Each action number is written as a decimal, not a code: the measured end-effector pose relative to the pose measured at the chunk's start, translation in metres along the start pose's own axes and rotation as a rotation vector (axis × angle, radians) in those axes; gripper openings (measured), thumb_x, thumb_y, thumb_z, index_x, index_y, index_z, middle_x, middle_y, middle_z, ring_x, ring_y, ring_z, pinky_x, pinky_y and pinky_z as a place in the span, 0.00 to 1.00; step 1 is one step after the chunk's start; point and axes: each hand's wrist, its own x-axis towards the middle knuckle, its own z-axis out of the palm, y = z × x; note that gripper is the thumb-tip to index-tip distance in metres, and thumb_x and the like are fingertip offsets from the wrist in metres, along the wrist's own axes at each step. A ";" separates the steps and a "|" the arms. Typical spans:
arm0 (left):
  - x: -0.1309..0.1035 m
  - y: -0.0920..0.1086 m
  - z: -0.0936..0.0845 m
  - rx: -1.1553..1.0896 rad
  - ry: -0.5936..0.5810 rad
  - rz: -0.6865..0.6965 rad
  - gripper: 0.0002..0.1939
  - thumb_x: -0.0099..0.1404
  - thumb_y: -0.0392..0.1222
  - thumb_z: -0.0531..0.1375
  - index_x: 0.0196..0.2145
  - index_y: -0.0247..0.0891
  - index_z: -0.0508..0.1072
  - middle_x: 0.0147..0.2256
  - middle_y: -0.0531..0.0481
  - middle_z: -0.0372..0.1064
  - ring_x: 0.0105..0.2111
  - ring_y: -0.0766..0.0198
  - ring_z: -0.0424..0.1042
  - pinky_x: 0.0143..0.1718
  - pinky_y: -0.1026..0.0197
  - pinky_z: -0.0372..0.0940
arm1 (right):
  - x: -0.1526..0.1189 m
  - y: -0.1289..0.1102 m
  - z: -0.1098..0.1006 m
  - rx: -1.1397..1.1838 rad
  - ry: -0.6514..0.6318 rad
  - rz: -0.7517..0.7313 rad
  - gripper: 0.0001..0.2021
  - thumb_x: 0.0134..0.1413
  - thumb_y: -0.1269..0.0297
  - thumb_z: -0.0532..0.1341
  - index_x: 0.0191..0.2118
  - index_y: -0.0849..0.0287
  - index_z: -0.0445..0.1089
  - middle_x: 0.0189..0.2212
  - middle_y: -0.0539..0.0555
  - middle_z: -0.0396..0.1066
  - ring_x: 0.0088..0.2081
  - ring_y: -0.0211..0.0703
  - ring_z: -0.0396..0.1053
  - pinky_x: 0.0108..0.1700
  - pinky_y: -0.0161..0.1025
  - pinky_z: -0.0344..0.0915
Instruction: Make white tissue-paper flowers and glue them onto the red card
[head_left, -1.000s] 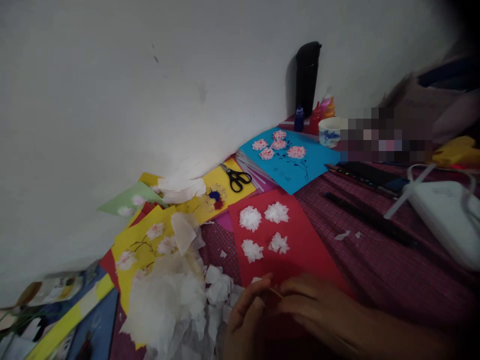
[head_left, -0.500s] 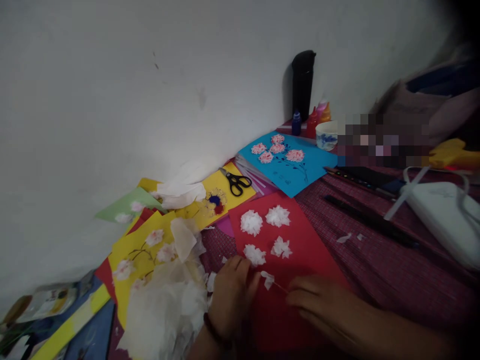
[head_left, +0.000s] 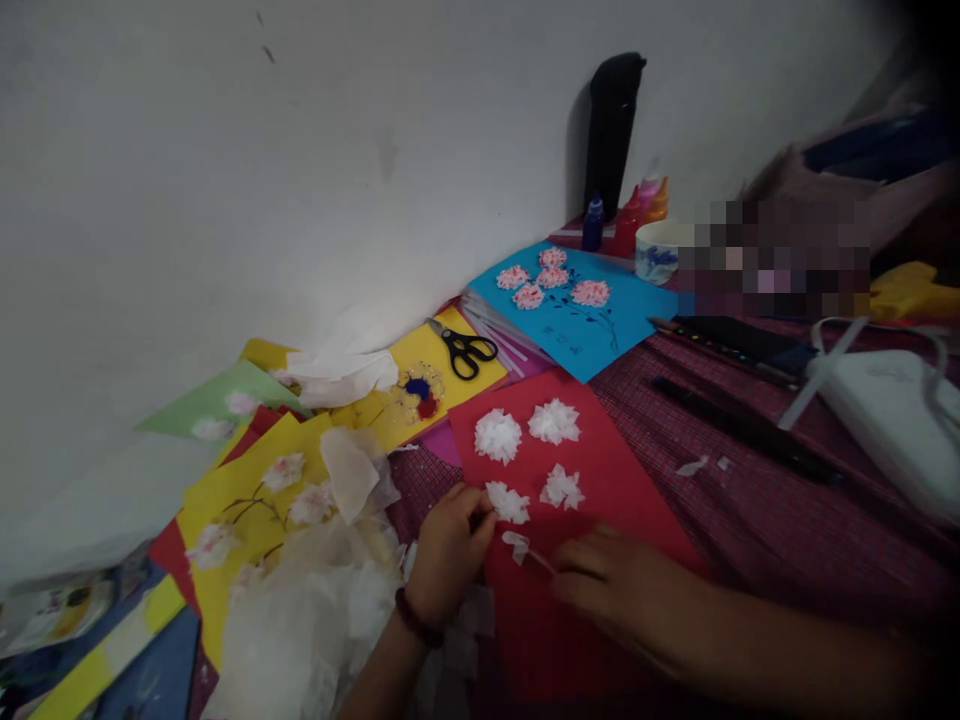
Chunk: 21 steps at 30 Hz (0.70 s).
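A red sheet of paper [head_left: 600, 480] lies before me with several white tissue-paper flowers [head_left: 498, 436] on it. My right hand [head_left: 611, 575] pinches a thin stick [head_left: 541, 564], and a small folded piece of white tissue paper [head_left: 516, 545] is at its tip, over the red sheet. Beside the lower-left flower [head_left: 508, 503], my left hand [head_left: 454, 530] has its thumb and forefinger pressed together at the flower's edge. Whether something is between those fingers is hidden. Loose white tissue paper [head_left: 300, 630] is heaped left of my left wrist.
Black-handled scissors [head_left: 466, 352] rest on yellow paper with blue and red paint [head_left: 421, 392]. Behind are a blue sheet with pink flowers [head_left: 622, 290], paint bottles [head_left: 592, 224], a paper cup [head_left: 656, 255] and a black case [head_left: 611, 130]. A white device [head_left: 889, 425] sits at right.
The stick with the tissue piece has moved left, closer to my left hand. My left fingers have drawn together beside the lower-left flower. The camera view has shifted slightly.
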 end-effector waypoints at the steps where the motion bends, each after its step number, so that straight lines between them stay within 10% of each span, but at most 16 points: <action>1: 0.001 -0.001 0.001 -0.018 0.000 0.000 0.07 0.60 0.31 0.54 0.24 0.38 0.65 0.27 0.54 0.63 0.29 0.65 0.65 0.31 0.64 0.56 | 0.003 0.001 0.001 -0.026 -0.010 0.009 0.10 0.56 0.72 0.55 0.43 0.60 0.69 0.40 0.58 0.71 0.40 0.48 0.68 0.44 0.46 0.61; 21: -0.005 -0.010 -0.008 -0.254 -0.119 0.008 0.05 0.62 0.32 0.51 0.31 0.39 0.63 0.30 0.53 0.63 0.31 0.64 0.63 0.33 0.62 0.57 | 0.034 0.004 0.026 -0.267 -0.126 0.029 0.42 0.28 0.55 0.75 0.53 0.67 0.63 0.55 0.70 0.64 0.46 0.62 0.68 0.48 0.57 0.64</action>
